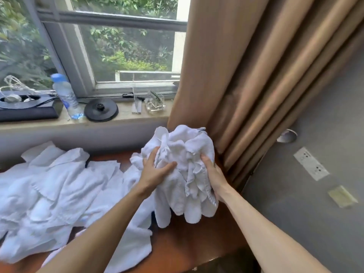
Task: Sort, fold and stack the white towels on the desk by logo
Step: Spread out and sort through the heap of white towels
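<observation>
Soft daylight enters through the grey-framed glass window [118,52], leaving the crumpled white terry towels [49,190] bright, nearly washed out. The tan pleated curtain [256,75] bows with wide-angle distortion. The clear plastic water bottle [66,95] looks blurred, perhaps from motion.

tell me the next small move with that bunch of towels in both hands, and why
Probably lower the bunch of towels onto the bare part of the desk and pull one free to spread out. The left hand and right hand both grip it crumpled, so no logo shows, and loose towels already cover the left side.
</observation>
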The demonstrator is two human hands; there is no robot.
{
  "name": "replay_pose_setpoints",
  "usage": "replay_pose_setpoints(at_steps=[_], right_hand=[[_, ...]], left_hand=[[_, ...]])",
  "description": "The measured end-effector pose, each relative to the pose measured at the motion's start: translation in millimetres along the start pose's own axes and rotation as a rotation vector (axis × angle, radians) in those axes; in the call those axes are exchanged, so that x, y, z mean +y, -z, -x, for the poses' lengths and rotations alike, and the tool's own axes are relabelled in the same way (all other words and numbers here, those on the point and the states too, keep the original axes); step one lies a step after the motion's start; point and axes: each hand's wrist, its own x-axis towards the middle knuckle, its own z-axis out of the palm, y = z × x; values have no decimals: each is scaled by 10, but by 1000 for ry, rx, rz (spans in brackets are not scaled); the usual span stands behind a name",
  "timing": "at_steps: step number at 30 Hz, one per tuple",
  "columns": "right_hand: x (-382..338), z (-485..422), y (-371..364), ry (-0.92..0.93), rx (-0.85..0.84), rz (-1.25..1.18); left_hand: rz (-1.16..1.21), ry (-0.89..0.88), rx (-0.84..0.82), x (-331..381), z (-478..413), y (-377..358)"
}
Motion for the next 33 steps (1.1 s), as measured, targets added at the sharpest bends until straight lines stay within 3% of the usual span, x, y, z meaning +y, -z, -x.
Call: replay_pose_setpoints(at_steps=[6,13,19,25,31,33], right_hand=[[-97,-230,568,-114,37,15],[-106,-804,1256,-118,-83,40],[48,-1471,1728,-163,-305,71],[72,-1891,1812,-172,-483,119],[368,-2111,1678,-136,-539,543],[486,-2112,1692,-108,-529,620]], left_hand=[[2,32,-65,150,-323,-557],[43,117,51,30,-631,-1193],[128,200,302,-138,-679,-1788],[2,186,584,-325,-650,-2099],[-210,561,357,-664,-626,-1989],[-282,592,308,-730,-600,-1968]])
